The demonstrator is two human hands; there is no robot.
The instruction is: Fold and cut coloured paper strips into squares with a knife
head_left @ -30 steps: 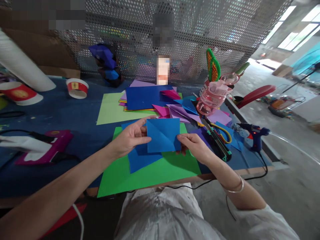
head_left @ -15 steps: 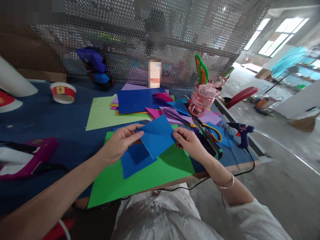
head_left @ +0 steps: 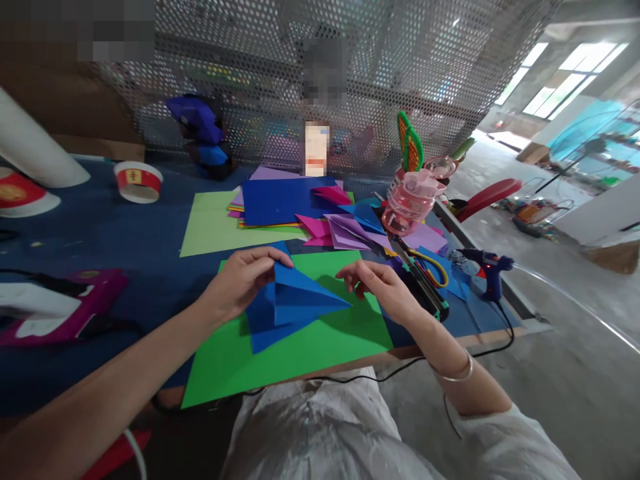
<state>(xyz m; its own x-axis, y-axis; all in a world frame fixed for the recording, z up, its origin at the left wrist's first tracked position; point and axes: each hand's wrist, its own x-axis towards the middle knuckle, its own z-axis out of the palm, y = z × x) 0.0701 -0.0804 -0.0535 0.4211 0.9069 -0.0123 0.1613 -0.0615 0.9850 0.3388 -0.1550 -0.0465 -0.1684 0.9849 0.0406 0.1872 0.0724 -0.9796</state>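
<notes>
Matt blue paper (head_left: 295, 303); smooth green sheet (head_left: 320, 343); seemingly felt-like table cover (head_left: 125, 233).

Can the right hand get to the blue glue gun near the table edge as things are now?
Probably yes. The right hand is open and holds nothing, and the blue glue gun stands further to its right. Only the scissors and cutter lie flat between them, so the hand could pass over.
</notes>
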